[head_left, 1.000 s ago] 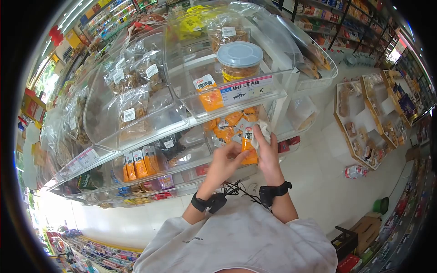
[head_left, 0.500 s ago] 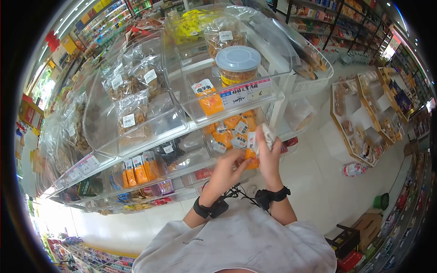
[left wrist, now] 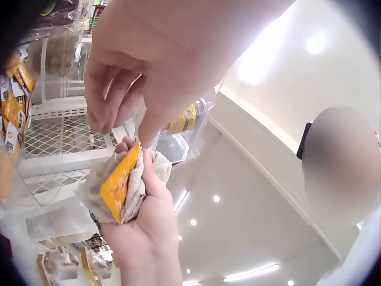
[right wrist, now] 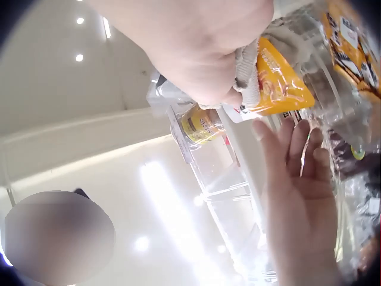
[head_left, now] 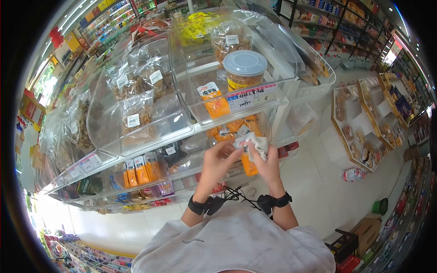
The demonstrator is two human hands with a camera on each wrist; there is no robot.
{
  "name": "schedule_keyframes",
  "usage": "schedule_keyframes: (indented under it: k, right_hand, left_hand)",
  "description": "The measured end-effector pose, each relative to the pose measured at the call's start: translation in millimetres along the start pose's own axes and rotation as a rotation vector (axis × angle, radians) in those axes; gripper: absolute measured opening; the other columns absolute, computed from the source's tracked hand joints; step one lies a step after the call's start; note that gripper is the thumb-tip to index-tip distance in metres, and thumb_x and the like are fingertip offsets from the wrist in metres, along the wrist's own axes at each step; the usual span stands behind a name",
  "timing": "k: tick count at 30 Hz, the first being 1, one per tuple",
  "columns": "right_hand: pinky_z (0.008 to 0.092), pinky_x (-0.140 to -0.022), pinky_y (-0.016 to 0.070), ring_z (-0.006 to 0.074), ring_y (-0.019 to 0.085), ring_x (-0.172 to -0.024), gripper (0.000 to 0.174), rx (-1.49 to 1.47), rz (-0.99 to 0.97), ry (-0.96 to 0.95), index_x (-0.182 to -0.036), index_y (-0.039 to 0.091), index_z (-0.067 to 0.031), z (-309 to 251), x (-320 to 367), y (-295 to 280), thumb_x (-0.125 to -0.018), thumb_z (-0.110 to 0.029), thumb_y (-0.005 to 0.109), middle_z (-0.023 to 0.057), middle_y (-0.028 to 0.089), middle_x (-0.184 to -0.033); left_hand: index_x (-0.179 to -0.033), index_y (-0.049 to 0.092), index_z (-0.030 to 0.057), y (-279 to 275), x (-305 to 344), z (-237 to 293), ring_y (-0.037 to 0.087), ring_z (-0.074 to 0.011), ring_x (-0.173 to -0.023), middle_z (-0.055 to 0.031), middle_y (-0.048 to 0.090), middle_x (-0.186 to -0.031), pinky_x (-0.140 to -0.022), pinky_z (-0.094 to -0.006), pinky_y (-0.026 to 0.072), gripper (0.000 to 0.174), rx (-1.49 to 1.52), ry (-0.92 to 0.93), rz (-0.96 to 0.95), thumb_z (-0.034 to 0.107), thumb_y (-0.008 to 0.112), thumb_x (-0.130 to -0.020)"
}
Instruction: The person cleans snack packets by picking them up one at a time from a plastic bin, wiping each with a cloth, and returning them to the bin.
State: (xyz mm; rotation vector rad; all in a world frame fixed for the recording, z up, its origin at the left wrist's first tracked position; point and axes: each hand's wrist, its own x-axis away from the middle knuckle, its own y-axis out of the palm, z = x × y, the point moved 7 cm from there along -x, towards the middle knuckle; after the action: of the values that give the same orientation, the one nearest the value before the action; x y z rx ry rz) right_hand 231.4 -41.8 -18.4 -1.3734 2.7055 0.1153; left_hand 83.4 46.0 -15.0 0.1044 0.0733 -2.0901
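In the head view my right hand (head_left: 271,169) grips an orange-and-white snack packet (head_left: 249,166) together with a crumpled light cloth (head_left: 259,144). The cloth lies over the packet's white upper part, and the orange lower end sticks out below. My left hand (head_left: 216,163) is just left of the packet, fingers loosely bent and fingertips close to its upper edge. The right wrist view has the left hand (right wrist: 300,196) with fingers spread beside the packet (right wrist: 280,83), holding nothing. Folds of cloth (left wrist: 136,193) back the packet in the left wrist view.
A clear bin of similar orange packets (head_left: 223,133) is right behind my hands. Above it, a price-tagged bin (head_left: 252,98) holds a lidded tub (head_left: 245,68) and another packet (head_left: 213,102). Bagged snacks (head_left: 136,113) fill bins on the left. A wooden display (head_left: 350,127) stands on the floor at right.
The cloth has come from the packet's right side to over its upper part. My left hand has let go of the packet's lower side and moved up to its top.
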Motion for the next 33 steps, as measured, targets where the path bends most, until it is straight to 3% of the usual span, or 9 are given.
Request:
schedule_keyframes:
  k: [3, 6, 12, 15, 21, 23, 27, 30, 33]
  right_hand:
    - [0.0276, -0.067, 0.0516, 0.0102, 0.063, -0.074, 0.025, 0.019, -0.078, 0.108, -0.101, 0.069, 0.0022, 10.9, 4.0, 9.6, -0.092, -0.021, 0.073, 0.0045, 0.068, -0.080]
    - [0.0270, -0.067, 0.0512, 0.0098, 0.063, -0.077, 0.028, -0.046, -0.209, 0.000, -0.106, 0.066, 0.0024, 16.7, 5.7, 23.9, -0.093, -0.022, 0.073, 0.0051, 0.068, -0.086]
    - [0.0289, -0.071, 0.0516, 0.0086, 0.062, -0.081, 0.032, -0.125, -0.280, 0.212, -0.108, 0.065, 0.0034, 14.3, 15.7, 26.3, -0.092, -0.024, 0.074, 0.0049, 0.068, -0.089]
    - [0.0330, -0.072, 0.0528, 0.0182, 0.068, -0.080, 0.027, 0.063, -0.218, 0.118, -0.111, 0.065, 0.0029, 17.4, 10.2, 16.1, -0.089, -0.012, 0.072, 0.0091, 0.071, -0.092]
    - [0.0377, -0.091, 0.0519, 0.0428, 0.064, -0.103, 0.046, 0.594, -0.084, -0.528, -0.120, 0.065, 0.0006, -29.8, 12.2, 26.0, -0.076, 0.011, 0.060, 0.0216, 0.067, -0.119]
    - [0.0377, -0.096, 0.0500, 0.0402, 0.064, -0.109, 0.049, 0.591, -0.157, -0.562, -0.123, 0.063, 0.0006, -31.1, 16.5, 34.0, -0.075, 0.011, 0.061, 0.0209, 0.065, -0.123]
    - [0.0367, -0.097, 0.0494, 0.0319, 0.066, -0.112, 0.045, 0.332, -0.312, -0.494, -0.126, 0.062, 0.0001, -21.8, 9.2, 23.7, -0.081, 0.008, 0.063, 0.0191, 0.066, -0.127]
    - [0.0349, -0.094, 0.0502, 0.0224, 0.067, -0.107, 0.035, 0.054, -0.081, -0.235, -0.125, 0.062, 0.0005, -7.9, -3.1, 6.6, -0.090, 0.000, 0.063, 0.0159, 0.068, -0.122]
    - [0.0316, -0.084, 0.0510, 0.0155, 0.065, -0.095, 0.028, 0.091, -0.313, 0.028, -0.117, 0.065, 0.0010, 18.1, 2.9, 23.9, -0.095, -0.015, 0.068, 0.0099, 0.070, -0.107]
  left_hand:
    - [-0.100, 0.075, -0.0032, -0.7, 0.2, 1.2, 0.054, -0.0022, -0.073, 0.0008, 0.065, -0.086, -0.061, -0.0203, 0.0403, 0.015, 0.120, 0.037, -0.013, 0.010, 0.073, -0.093]
    - [-0.098, 0.074, -0.0046, -9.2, -1.2, 0.5, 0.047, -0.0020, -0.069, 0.0026, 0.059, -0.083, -0.059, -0.0209, 0.0354, 0.014, 0.092, 0.027, 0.139, 0.009, 0.071, -0.094]
    - [-0.100, 0.073, -0.0029, -20.9, -6.1, 6.3, 0.054, -0.0031, -0.072, 0.0000, 0.066, -0.088, -0.062, -0.0197, 0.0406, 0.016, 0.199, 0.035, 0.142, 0.012, 0.072, -0.094]
    - [-0.106, 0.071, -0.0038, -16.6, -7.7, 2.5, 0.060, -0.0064, -0.075, -0.0043, 0.070, -0.093, -0.068, -0.0209, 0.0472, 0.024, 0.177, -0.140, 0.082, 0.017, 0.072, -0.094]
    - [-0.102, 0.065, -0.0089, 3.2, -8.3, -19.4, 0.066, -0.0148, -0.079, -0.0106, 0.071, -0.086, -0.072, -0.0285, 0.0523, 0.047, -0.078, -0.207, -0.093, 0.038, 0.062, -0.100]
    - [-0.090, 0.064, -0.0083, -3.0, -10.2, -27.5, 0.065, -0.0137, -0.077, -0.0119, 0.069, -0.078, -0.067, -0.0294, 0.0509, 0.056, -0.111, -0.230, -0.022, 0.045, 0.053, -0.103]
    - [-0.093, 0.067, -0.0079, -19.0, -8.9, -42.9, 0.060, -0.0088, -0.075, -0.0065, 0.068, -0.083, -0.068, -0.0244, 0.0476, 0.052, 0.113, -0.216, 0.018, 0.041, 0.056, -0.103]
    - [-0.100, 0.070, -0.0073, -22.5, -7.8, -32.3, 0.059, -0.0076, -0.077, -0.0064, 0.068, -0.085, -0.070, -0.0239, 0.0481, 0.040, -0.019, -0.174, -0.114, 0.031, 0.060, -0.102]
    - [-0.106, 0.072, -0.0049, -13.7, -2.7, -9.3, 0.059, -0.0067, -0.078, -0.0048, 0.069, -0.088, -0.071, -0.0237, 0.0480, 0.025, 0.080, -0.049, -0.099, 0.019, 0.065, -0.100]
